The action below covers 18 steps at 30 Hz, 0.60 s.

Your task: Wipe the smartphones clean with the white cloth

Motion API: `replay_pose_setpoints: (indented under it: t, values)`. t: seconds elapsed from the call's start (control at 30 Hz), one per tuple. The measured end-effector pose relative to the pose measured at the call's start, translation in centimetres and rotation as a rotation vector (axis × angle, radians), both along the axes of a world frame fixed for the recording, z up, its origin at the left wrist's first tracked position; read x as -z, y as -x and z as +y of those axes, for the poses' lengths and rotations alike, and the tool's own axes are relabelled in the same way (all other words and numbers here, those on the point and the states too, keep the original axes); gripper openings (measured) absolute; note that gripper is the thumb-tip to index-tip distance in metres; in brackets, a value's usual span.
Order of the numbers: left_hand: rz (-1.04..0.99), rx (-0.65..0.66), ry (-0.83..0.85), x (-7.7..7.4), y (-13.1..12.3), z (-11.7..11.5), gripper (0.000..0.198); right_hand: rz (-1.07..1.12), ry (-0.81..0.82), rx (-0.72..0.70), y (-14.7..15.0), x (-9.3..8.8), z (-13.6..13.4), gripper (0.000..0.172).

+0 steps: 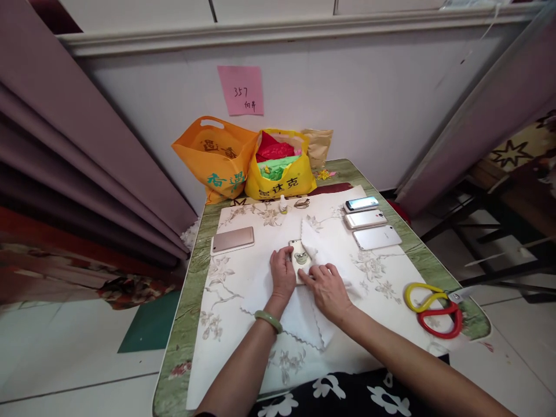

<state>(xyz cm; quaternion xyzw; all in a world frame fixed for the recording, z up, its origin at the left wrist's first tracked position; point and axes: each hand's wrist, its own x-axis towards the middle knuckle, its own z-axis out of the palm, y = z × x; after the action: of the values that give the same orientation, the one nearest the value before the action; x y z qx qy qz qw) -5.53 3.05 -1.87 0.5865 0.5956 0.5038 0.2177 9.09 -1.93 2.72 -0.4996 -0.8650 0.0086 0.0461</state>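
A white phone (pixel 300 256) with a green cartoon face on its back lies on a white zigzag-edged cloth (pixel 299 315) in the middle of the table. My left hand (pixel 282 271) grips the phone along its left edge, thumb and fingers against its side. My right hand (pixel 326 288) is at the phone's lower right, its index finger touching the phone and its other fingers curled on the cloth. One part of the cloth is raised along the phone's right side. What lies under my right fingers is partly hidden.
Three phones (pixel 377 237) lie at the right, and a rose-gold phone (pixel 233 239) at the left. Scissors (pixel 434 310) with yellow and red handles rest near the right edge. Behind stand a small bottle (pixel 283 204), an orange bag (pixel 226 159) and a filled yellow bag (pixel 282 185).
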Motion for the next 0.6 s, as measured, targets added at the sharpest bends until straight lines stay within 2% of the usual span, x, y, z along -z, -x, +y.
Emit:
replay_pose_setpoints:
  t: [0.13,0.23,0.4,0.6]
  values:
    - [0.001,0.015,0.01,-0.1,0.0,-0.2,0.035,0.011,0.03,-0.043,0.5,-0.5,1.2,0.053]
    - [0.003,0.014,0.011,-0.2,0.1,-0.3,0.034,0.031,0.025,-0.032,-0.3,-0.2,1.4,0.051]
    - [0.012,0.019,0.009,-0.3,0.1,-0.2,0.033,0.054,0.018,0.061,-2.3,0.5,1.5,0.05]
    - [0.044,0.023,0.015,-0.3,0.1,-0.2,0.036,0.094,-0.026,0.16,-2.1,0.9,2.4,0.042]
